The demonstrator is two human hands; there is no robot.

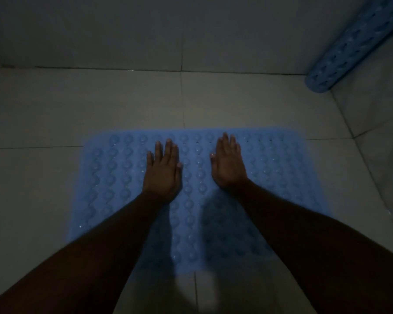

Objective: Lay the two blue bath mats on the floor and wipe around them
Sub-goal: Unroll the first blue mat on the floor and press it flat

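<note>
Left hand [162, 172] lies flat, palm down, fingers extended and close together, holding nothing. Right hand [229, 165] likewise: flat, open, fingers together, nothing gripped. Both rest on the far half of a blue bath mat [114, 177], near each other but apart, a strip of mat between them. Mat is spread flat on the tiled floor [55, 109]; surface shows rows of round bumps (light dim, detail soft). Forearms cross the mat's near part and hide it. Second blue bath mat [349, 46], rolled, leans in the far right corner against the wall [123, 30], well apart from the hands.
</note>
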